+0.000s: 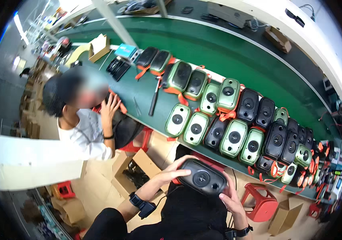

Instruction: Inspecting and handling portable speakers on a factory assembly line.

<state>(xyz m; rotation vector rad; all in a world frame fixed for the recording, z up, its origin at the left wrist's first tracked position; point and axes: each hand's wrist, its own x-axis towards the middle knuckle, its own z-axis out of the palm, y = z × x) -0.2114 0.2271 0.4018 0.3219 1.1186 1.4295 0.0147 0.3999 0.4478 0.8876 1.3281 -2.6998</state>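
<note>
A black portable speaker (201,179) with a round driver in its face is held over my lap between both hands. My left hand (176,173) wraps its left end, the thumb lying across the front. My right hand (231,197) closes on the right end, its thumb at the lower corner. Just beyond, on the bench, stand rows of similar speakers, among them a green speaker (195,129) and a black speaker (276,140). Many carry orange straps. The back of the held speaker is hidden.
A co-worker (87,128) sits at the left by the green bench (139,94). A hammer (154,98) lies there. An open cardboard box (137,170) with black items stands on the floor left of me. A red stool (259,202) is at my right, beside another carton (285,216).
</note>
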